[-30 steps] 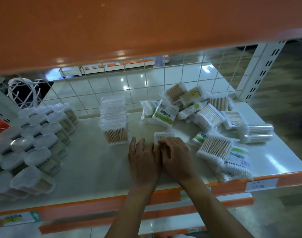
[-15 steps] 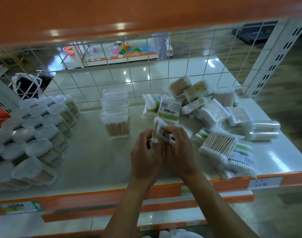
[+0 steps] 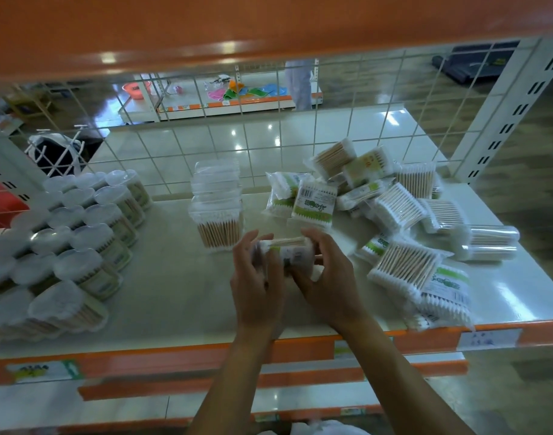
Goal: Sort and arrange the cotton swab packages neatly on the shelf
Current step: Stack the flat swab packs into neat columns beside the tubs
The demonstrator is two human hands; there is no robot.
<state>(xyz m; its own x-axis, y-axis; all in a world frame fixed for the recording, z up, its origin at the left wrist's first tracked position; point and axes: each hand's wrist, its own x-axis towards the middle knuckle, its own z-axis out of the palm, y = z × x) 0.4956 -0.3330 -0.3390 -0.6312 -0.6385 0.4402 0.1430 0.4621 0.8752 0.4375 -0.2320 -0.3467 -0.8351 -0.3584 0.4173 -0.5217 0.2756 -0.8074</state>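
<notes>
Your left hand [image 3: 256, 277] and right hand [image 3: 327, 282] both grip one swab packet [image 3: 286, 251] — fingers curled round it; loose packets [image 3: 404, 233] lie right on the shelf [image 3: 174, 293].

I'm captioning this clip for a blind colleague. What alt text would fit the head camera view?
The left hand and right hand hold one small cotton swab package between them just above a pale shelf. A loose pile of bagged packages lies at right, a row of clear packs stands mid-shelf, and round tubs line the left.
</notes>
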